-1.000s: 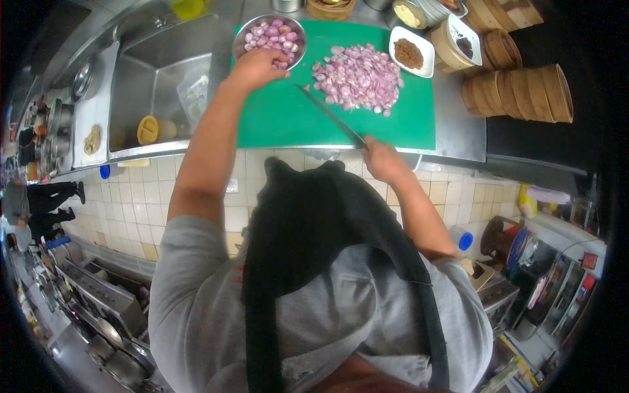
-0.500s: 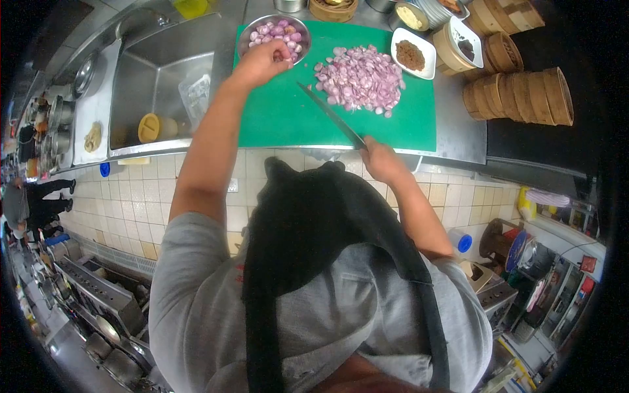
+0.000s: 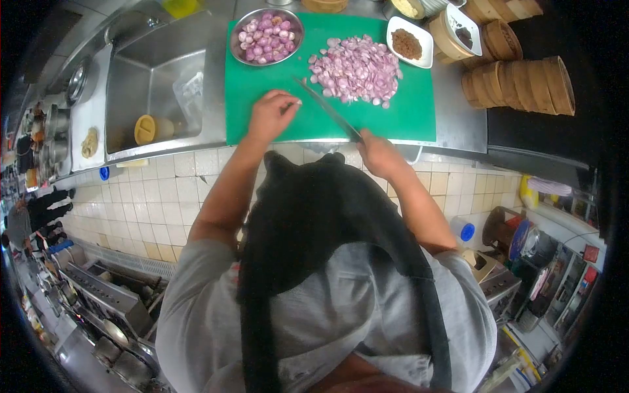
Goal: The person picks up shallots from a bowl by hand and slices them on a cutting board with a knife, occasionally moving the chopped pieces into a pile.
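Observation:
My right hand (image 3: 379,154) grips a long kitchen knife (image 3: 331,112) by its handle at the front edge of the green cutting board (image 3: 327,128). The blade points up and to the left, its tip near the sliced shallots. Left of the blade, my left hand (image 3: 272,115) is over the board with its fingers curled together; whatever they hold is hidden. A steel bowl (image 3: 233,40) of peeled whole shallots (image 3: 267,39) sits at the board's upper left. Thin shallot slices (image 3: 357,71) lie in a wide heap right of the knife.
A white square dish (image 3: 427,61) with brown paste (image 3: 407,44) stands at the board's upper right. Bamboo steamers (image 3: 524,85) are stacked farther right. On the left is a steel sink (image 3: 154,82) holding a yellow-lidded container (image 3: 145,130).
My left hand has come away from the shallot bowl, down toward me over the board, left of the blade. My right hand still holds the knife in nearly the same place.

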Demonstrator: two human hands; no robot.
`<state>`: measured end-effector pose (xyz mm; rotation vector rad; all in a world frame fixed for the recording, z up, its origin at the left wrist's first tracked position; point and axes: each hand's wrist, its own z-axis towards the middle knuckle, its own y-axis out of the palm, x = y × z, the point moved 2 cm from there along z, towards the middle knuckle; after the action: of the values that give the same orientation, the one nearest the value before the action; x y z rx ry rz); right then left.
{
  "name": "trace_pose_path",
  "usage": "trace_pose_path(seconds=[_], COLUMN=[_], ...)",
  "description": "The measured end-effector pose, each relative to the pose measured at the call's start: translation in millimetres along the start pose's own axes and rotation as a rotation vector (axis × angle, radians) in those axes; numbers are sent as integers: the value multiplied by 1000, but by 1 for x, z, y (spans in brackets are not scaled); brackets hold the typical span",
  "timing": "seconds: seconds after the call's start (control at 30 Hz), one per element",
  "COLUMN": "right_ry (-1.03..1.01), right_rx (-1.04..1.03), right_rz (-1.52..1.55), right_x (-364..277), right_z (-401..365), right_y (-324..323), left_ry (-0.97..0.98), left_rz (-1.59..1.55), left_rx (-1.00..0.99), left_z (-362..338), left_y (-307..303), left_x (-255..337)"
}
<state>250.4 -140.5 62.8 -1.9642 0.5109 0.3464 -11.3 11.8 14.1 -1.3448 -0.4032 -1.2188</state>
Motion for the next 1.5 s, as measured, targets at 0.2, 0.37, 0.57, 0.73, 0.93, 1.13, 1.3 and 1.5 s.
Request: trace_pose_path(seconds=[0.2, 0.37, 0.57, 0.73, 0.93, 1.13, 1.3, 1.5], right_ry=[40, -33, -70, -252, -205, -184, -139, -123], right_rx=[-49, -19, 77, 193, 147, 127, 58, 40], right_rz=[-39, -150, -213, -237, -245, -215, -204, -213], right_x=[-28, -32, -29, -26, -19, -24, -33, -32], right_z=[-11, -18, -6, -3, 5, 4, 5, 6], right_y=[-19, -25, -9, -5, 5, 1, -6, -4], left_ry=[62, 96, 130, 141, 152, 117, 132, 173], left_rz=[44, 66, 93, 96, 72, 78, 65, 44], left_rx=[34, 75, 116, 126, 132, 123, 139, 188], left_z=[0, 2, 3, 1, 3, 2, 0, 2], left_y=[3, 4, 7, 7, 8, 10, 6, 10], left_x=[1, 4, 3, -1, -1, -1, 3, -2])
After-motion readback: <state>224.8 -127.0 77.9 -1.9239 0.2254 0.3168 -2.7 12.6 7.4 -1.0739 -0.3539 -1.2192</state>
